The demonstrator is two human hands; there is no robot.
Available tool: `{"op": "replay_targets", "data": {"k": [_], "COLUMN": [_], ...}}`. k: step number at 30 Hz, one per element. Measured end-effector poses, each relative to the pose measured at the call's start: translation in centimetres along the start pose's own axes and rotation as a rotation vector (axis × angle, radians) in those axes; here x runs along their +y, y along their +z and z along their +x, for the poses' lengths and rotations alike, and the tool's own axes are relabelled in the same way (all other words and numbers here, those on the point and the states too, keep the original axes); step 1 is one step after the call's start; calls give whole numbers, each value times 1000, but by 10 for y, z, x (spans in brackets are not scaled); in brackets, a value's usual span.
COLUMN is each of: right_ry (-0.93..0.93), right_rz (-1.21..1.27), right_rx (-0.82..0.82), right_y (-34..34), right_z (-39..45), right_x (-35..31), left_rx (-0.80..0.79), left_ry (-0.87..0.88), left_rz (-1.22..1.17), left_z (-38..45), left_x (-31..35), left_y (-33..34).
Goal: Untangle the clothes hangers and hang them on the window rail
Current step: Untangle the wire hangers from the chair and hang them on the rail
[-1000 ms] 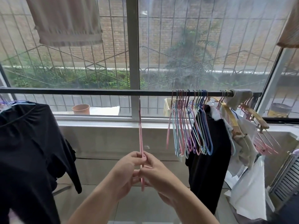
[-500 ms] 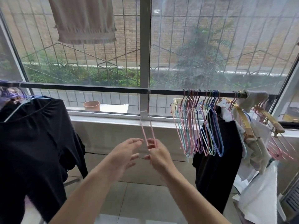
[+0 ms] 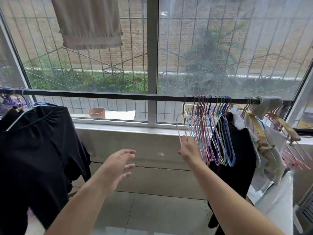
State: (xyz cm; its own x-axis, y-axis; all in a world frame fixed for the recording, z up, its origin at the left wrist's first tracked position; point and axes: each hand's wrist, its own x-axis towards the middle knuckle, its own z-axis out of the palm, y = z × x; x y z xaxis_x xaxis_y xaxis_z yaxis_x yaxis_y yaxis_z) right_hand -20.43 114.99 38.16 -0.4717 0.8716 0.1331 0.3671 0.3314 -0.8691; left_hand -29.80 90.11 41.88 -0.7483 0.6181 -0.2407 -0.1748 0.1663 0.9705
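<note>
Vs 0.5 s ago: pink hanger [image 3: 182, 128] gone from frame centre to right-centre, hook now over window rail [image 3: 101, 95], at left end of hanger bunch [image 3: 210, 133]. Left hand [image 3: 116, 168] let go, dropped lower centre.

Left hand: fingers spread, loose, holds nothing, well apart from hanger.

Right hand [image 3: 188, 149], right of centre: directly below hanger, fingers curled, pinching its lower wires; touches bunch just beside.

Black garment [image 3: 39, 150] hangs far left.
</note>
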Motion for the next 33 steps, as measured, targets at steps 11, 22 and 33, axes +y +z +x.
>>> {"op": "replay_targets", "data": {"k": [11, 22, 33], "right_ry": [78, -407, -625], "right_rz": [-66, -480, -413], "right_rx": [100, 304, -595], "right_y": [-29, -16, 147], "right_z": [9, -46, -237], "right_x": [27, 3, -65], "left_rx": [-9, 112, 573], "left_ry": [-41, -166, -194], "left_rz": [34, 9, -269], "left_z": [-6, -22, -191], "left_x": [-9, -59, -154], "left_y": [16, 7, -146]}}
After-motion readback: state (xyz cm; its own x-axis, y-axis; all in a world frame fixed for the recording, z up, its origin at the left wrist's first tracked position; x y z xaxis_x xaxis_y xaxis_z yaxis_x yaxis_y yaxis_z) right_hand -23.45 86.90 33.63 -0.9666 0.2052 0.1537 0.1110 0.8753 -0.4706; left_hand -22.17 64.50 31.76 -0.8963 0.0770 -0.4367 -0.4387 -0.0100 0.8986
